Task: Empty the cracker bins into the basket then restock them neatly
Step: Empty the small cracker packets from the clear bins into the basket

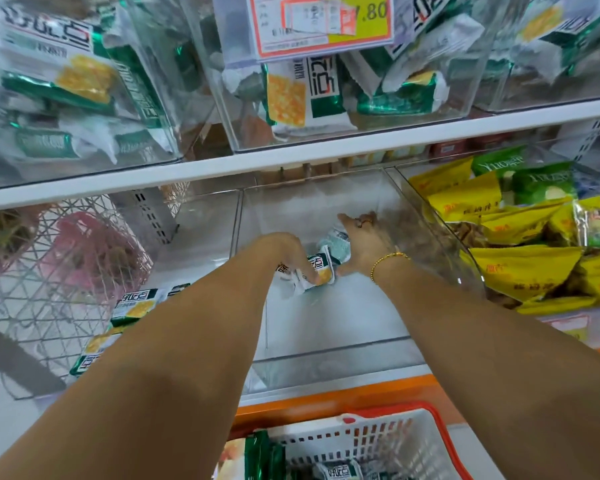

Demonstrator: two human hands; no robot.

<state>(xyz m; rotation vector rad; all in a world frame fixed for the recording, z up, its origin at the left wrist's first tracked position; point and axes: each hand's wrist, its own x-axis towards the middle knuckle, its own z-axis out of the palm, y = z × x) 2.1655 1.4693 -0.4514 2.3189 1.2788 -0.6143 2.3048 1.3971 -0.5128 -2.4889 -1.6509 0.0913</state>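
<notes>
Left hand [291,252] curled round cracker packets [321,271] on floor of clear bin [343,317]; right hand [361,245] flat, fingers straight, against them. Probably clearing last handful. Next: lift out, carry near to basket [442,434].

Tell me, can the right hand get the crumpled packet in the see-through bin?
Probably yes. The right hand lies right against the crumpled packet, the clear bin is open on top, and nothing sits between them.
</notes>
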